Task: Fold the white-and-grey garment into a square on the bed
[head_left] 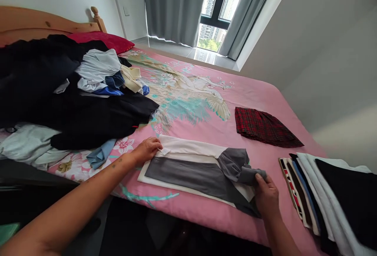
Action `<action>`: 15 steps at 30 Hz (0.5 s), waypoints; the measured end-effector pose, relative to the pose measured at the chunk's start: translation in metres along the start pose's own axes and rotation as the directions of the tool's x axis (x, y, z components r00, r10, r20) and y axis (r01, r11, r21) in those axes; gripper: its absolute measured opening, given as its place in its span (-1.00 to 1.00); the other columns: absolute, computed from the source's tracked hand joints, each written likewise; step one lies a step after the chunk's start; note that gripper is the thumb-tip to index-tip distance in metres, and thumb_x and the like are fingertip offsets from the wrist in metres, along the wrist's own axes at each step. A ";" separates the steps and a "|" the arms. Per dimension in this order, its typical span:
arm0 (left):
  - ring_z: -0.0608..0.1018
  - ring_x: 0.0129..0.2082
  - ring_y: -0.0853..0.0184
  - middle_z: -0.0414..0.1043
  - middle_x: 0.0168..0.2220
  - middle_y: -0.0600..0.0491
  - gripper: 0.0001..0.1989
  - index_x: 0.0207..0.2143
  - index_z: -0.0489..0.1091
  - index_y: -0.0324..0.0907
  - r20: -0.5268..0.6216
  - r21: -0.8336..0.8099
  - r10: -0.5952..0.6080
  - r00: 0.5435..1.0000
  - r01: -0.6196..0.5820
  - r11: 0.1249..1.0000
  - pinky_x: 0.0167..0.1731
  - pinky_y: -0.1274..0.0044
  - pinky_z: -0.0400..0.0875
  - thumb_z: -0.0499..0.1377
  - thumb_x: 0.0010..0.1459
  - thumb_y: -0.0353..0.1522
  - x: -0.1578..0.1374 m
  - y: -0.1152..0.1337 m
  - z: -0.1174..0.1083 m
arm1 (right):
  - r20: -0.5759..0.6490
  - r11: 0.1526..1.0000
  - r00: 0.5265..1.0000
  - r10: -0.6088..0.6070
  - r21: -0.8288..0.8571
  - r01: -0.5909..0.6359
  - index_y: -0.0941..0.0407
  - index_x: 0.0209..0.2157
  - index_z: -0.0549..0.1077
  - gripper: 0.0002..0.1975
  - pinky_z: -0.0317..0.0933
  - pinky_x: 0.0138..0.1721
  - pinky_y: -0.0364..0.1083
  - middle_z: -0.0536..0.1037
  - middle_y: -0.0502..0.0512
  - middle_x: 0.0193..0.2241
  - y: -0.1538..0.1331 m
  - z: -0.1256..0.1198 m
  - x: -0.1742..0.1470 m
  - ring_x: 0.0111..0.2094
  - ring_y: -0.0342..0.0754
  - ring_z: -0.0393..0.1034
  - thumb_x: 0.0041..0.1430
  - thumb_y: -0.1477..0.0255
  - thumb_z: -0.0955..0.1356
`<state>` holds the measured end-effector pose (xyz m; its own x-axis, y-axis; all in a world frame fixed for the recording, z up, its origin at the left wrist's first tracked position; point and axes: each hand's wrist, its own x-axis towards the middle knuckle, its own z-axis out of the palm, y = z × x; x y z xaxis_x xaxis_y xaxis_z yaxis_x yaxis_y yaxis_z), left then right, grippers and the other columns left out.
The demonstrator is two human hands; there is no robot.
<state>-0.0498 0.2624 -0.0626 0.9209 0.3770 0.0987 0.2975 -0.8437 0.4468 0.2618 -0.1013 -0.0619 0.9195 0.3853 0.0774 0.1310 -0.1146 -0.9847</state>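
Note:
A long, partly folded white-and-grey garment (188, 173) lies along the front edge of the bed. Grey cloth runs down its length over the white. My left hand (148, 150) pinches its left end, beside a small white tag. At the other end my right hand (266, 193) grips a bunched grey part of the same garment, thumb on top and the cloth slightly raised. Whether that part is a sleeve or a leg I cannot tell.
A stack of folded clothes (341, 197) lies to the right. Beyond it rests a red plaid garment (265, 126). Loose dark and pale clothes (97, 114) are heaped on the left, near a red pillow (108, 41). Pink patterned bedding (206, 130) covers the bed.

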 end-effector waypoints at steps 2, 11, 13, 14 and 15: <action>0.41 -0.14 0.35 0.39 -0.21 -0.03 -0.68 -0.27 0.49 -0.18 0.004 -0.003 -0.020 1.000 0.020 1.000 -0.08 0.54 0.30 0.00 0.01 -0.51 -0.004 0.001 0.001 | 0.007 0.996 0.997 0.078 0.043 -0.079 0.15 -0.27 0.47 -0.62 0.31 -0.30 -0.06 0.53 0.08 -0.34 0.008 0.002 -0.012 -0.33 -0.02 0.40 -0.07 0.18 0.40; 0.10 0.25 0.14 0.09 0.23 -0.01 -0.56 0.10 0.25 0.01 0.090 0.229 -0.199 0.976 0.174 0.958 0.16 0.01 -0.17 -0.03 0.18 -0.18 -0.020 0.027 0.005 | -0.026 0.958 0.991 0.134 0.257 -0.123 0.15 -0.26 0.44 -0.62 0.31 -0.21 -0.06 0.53 0.06 -0.31 0.001 0.005 -0.034 -0.27 -0.03 0.40 -0.03 0.16 0.38; 0.10 0.25 0.11 0.12 0.21 -0.06 -0.55 0.09 0.28 -0.05 0.085 0.260 -0.232 0.969 0.203 0.944 0.16 0.00 -0.17 0.02 0.15 -0.18 -0.022 0.035 0.009 | -0.023 0.953 0.992 0.124 0.282 -0.113 0.13 -0.22 0.44 -0.62 0.29 -0.17 -0.05 0.53 0.05 -0.28 0.002 0.004 -0.037 -0.24 -0.03 0.40 -0.02 0.17 0.39; 0.10 0.25 0.11 0.12 0.21 -0.08 -0.54 0.09 0.28 -0.08 0.049 0.261 -0.226 0.973 0.206 0.943 0.17 0.02 -0.15 0.05 0.13 -0.20 -0.023 0.042 0.010 | -0.015 0.952 0.993 0.113 0.287 -0.104 0.13 -0.20 0.44 -0.62 0.29 -0.15 -0.04 0.52 0.05 -0.26 0.003 0.004 -0.038 -0.23 -0.02 0.39 -0.01 0.18 0.39; 0.10 0.25 0.11 0.12 0.21 -0.09 -0.53 0.09 0.27 -0.10 0.004 0.246 -0.206 0.978 0.199 0.949 0.18 0.06 -0.11 0.06 0.12 -0.22 -0.023 0.051 0.013 | -0.004 0.953 0.995 0.101 0.288 -0.095 0.12 -0.18 0.43 -0.62 0.28 -0.13 -0.03 0.52 0.06 -0.25 0.004 0.004 -0.040 -0.21 -0.02 0.39 0.00 0.19 0.39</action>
<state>-0.0524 0.2055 -0.0533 0.8407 0.5415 0.0012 0.5274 -0.8193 0.2250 0.2242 -0.1134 -0.0691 0.9296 0.3681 -0.0214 -0.0694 0.1177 -0.9906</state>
